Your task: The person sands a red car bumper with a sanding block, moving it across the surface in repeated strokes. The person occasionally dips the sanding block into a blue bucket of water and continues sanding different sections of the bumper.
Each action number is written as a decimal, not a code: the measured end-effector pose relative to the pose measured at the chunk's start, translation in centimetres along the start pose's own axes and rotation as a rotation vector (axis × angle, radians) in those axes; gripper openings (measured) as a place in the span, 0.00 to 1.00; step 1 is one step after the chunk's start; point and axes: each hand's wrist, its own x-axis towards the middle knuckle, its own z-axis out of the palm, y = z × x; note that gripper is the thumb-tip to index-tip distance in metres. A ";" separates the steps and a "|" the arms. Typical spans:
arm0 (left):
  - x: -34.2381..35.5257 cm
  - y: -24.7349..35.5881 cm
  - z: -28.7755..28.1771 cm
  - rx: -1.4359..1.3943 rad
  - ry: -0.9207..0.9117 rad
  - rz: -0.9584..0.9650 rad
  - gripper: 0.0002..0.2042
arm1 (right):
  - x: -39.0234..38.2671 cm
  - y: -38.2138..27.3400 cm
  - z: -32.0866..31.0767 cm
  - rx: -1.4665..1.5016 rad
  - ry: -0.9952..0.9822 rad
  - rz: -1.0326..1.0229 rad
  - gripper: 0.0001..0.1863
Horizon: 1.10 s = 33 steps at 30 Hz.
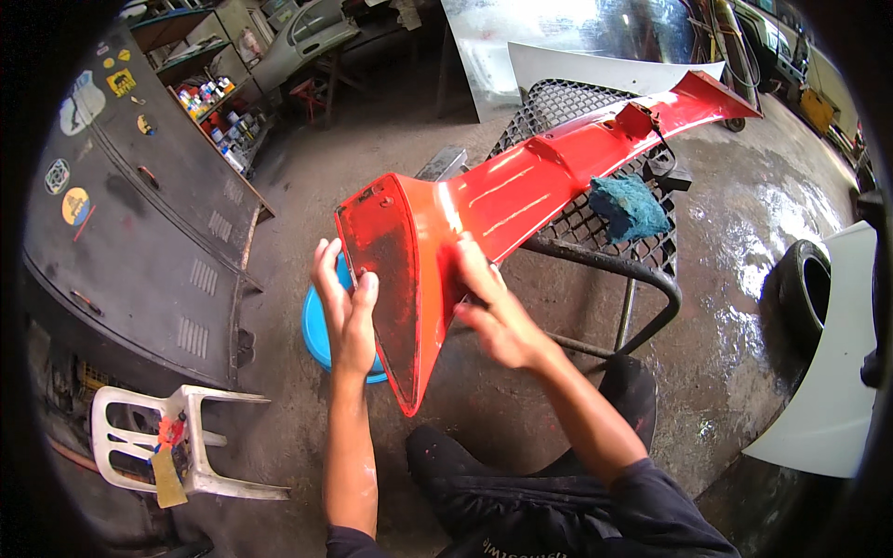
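Panel (526, 191) btwn L fingers (326, 267) (apart, at edge) & R fingers (474, 268) (on side, can't tell grip).

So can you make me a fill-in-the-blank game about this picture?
1. The panel by the left hand and the right hand is mostly the colour ____.
2. The tub partly hidden behind the panel is the colour ____.
3. The chair is on the ____ side of the picture.
4. The tyre is on the ____ side of the picture.

Missing words: red; blue; left; right.
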 end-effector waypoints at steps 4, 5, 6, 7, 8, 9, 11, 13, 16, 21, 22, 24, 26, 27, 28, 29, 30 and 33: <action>0.6 1.2 0.8 -0.474 -0.121 -0.321 0.34 | -3.2 -5.1 5.4 -0.025 0.005 0.001 0.43; 0.7 1.4 1.1 -0.519 -0.104 -0.307 0.38 | -4.2 -6.0 6.3 0.059 0.012 -0.064 0.43; 0.7 1.7 1.3 -0.579 -0.081 -0.338 0.37 | -4.6 -6.3 6.6 0.059 -0.011 -0.050 0.43; 0.6 2.0 1.5 -0.721 -0.086 -0.343 0.37 | -4.2 -5.8 6.5 -0.005 0.020 0.017 0.42; 0.2 2.3 1.6 -0.900 -0.059 -0.472 0.37 | -3.2 -5.1 6.1 -0.054 0.067 0.060 0.41; 0.0 2.6 1.7 -0.962 -0.029 -0.493 0.38 | -1.8 -4.3 5.6 -0.114 0.087 0.168 0.38; -0.3 3.1 1.9 -0.875 -0.054 -0.437 0.37 | -0.7 -3.6 5.5 -0.148 0.057 0.194 0.38; -0.4 3.4 2.1 -0.981 -0.069 -0.424 0.37 | -2.1 -5.4 6.4 -0.033 0.109 0.044 0.40; -0.3 3.6 2.3 -0.933 -0.025 -0.444 0.36 | -3.2 -5.4 7.2 0.250 0.159 -0.117 0.39; -1.5 3.5 2.0 -1.209 0.038 -0.731 0.29 | 2.1 -0.7 4.7 -0.160 0.149 0.218 0.34; -1.5 3.3 1.9 -1.280 0.052 -0.835 0.27 | 2.0 -1.4 5.2 -0.123 0.148 0.188 0.36; -1.5 2.9 1.8 -1.414 -0.148 -0.698 0.24 | -0.5 -4.3 6.3 0.106 0.162 0.029 0.37; -1.5 2.9 1.7 -1.464 -0.240 -0.644 0.25 | -0.4 -3.4 5.6 0.092 0.086 -0.001 0.37; -1.6 3.0 1.8 -1.428 -0.146 -0.700 0.25 | 0.6 -2.2 5.1 -0.026 0.107 0.083 0.36; -1.6 3.1 1.8 -1.433 -0.149 -0.680 0.26 | 2.5 -0.6 4.1 -0.144 0.123 0.175 0.35; -1.6 3.2 1.9 -1.382 -0.042 -0.734 0.26 | 4.3 0.9 3.0 -0.282 0.129 0.191 0.34; -1.7 3.4 2.0 -1.373 -0.009 -0.742 0.26 | 5.8 1.6 2.4 -0.358 0.146 0.242 0.33; -1.7 4.1 2.2 -1.263 0.107 -0.788 0.27 | 4.4 -1.5 4.1 -0.099 0.109 0.217 0.37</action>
